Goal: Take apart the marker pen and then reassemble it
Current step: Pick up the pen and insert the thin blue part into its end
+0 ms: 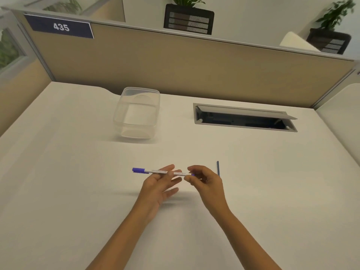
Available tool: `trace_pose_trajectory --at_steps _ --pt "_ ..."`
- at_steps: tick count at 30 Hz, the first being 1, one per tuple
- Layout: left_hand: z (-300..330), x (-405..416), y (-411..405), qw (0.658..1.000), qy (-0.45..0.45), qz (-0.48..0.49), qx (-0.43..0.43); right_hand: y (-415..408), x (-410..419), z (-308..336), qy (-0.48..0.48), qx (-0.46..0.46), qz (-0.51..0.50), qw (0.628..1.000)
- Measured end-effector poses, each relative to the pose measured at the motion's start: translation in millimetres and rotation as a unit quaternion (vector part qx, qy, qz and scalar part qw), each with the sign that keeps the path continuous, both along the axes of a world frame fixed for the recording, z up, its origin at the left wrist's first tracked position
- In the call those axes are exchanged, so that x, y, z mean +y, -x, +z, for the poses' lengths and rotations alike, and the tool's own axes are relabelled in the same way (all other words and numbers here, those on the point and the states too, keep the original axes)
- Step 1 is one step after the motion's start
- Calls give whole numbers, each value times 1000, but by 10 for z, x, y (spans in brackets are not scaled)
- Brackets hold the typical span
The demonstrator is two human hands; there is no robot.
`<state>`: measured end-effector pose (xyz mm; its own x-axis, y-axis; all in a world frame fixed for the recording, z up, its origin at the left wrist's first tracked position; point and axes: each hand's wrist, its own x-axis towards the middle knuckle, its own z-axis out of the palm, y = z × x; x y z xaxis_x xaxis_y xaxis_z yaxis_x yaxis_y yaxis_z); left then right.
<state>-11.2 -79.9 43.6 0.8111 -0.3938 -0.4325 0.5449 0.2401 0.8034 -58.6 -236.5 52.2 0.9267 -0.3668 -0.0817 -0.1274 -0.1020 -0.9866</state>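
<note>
A white marker pen (153, 171) with a purple cap at its left end lies level above the white desk. My left hand (159, 184) holds its barrel between thumb and fingertips, the other fingers spread. My right hand (204, 180) pinches the pen's right end, where a small purple piece shows between the fingers. A thin blue rod (218, 168), like an ink core, lies on the desk just right of my right hand, pointing away from me.
A clear plastic container (136, 114) stands at the back centre-left of the desk. A cable hatch (243, 118) with its lid raised is set into the desk at the back right. A beige partition closes the far edge.
</note>
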Motion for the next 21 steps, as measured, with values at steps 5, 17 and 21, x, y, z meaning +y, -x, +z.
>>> trace_pose_trajectory --at_steps 5,17,21 --pt "180 -137 44 996 30 86 6 91 -58 159 53 -21 12 998" --pt "417 -222 -36 996 46 78 -27 45 -106 465 381 -68 111 915" --pt "437 -180 -109 996 41 36 -65 34 -97 546 265 16 122 956"
